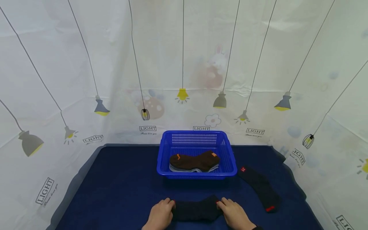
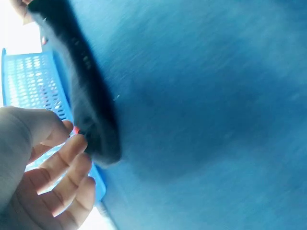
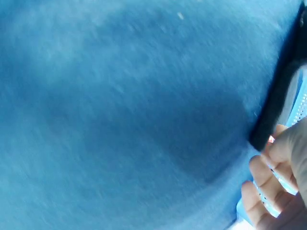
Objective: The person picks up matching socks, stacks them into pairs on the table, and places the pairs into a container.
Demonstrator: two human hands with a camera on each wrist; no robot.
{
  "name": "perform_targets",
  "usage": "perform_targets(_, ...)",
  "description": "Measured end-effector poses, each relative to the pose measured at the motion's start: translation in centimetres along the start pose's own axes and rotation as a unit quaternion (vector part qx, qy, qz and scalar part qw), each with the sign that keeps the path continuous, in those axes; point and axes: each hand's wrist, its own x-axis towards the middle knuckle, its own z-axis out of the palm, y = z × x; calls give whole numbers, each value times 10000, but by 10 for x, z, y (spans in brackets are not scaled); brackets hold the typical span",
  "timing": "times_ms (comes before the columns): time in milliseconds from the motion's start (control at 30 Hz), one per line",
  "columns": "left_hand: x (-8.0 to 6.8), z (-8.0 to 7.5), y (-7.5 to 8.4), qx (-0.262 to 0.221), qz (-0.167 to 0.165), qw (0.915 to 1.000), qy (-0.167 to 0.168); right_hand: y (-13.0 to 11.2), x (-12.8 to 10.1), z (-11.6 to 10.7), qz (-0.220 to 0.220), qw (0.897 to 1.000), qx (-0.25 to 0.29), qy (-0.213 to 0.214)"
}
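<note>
A dark sock (image 1: 195, 210) with red marks at its ends is stretched sideways between my two hands, low in the head view. My left hand (image 1: 161, 210) pinches its left end between thumb and forefinger; the left wrist view shows the sock (image 2: 91, 96) running away from those fingertips. At the other end, my right hand (image 1: 233, 211) pinches a corner by the red mark. In the right wrist view, thumb and forefinger hold the sock's tip (image 3: 268, 124), the other fingers loosely bent. A second dark sock (image 1: 260, 188) with red marks lies flat to the right.
Behind the held sock stands a blue plastic basket (image 1: 196, 175). Inside it, a brown sock (image 1: 195, 161) with orange marks lies on top of light grey socks (image 1: 184, 170). A dark blue cloth (image 1: 123, 179) covers the table, with a printed white sheet (image 1: 172, 64) rising behind and beside it.
</note>
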Motion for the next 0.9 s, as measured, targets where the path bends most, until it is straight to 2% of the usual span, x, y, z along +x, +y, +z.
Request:
perform_targets(100,5,-3,-3,158,45,9981,588,1,5,-4,59,9998,-166,121)
perform_targets(200,12,-5,-6,308,-39,9949,959,3,12,-7,153,9992,-292,209)
perform_targets(267,16,-4,-9,418,-110,9927,1123,4,16,-9,155,9990,-326,281)
perform_targets(367,23,-3,-12,502,-239,9912,1199,4,21,-7,130,9985,-356,403)
perform_targets(500,29,0,-16,476,-485,9928,983,5,26,-2,212,9981,-360,457)
perform_targets(633,32,4,-16,418,-660,9949,640,4,30,4,397,9983,-332,259)
perform_targets(900,31,6,-12,328,-773,9958,362,3,35,10,536,9983,-231,64)
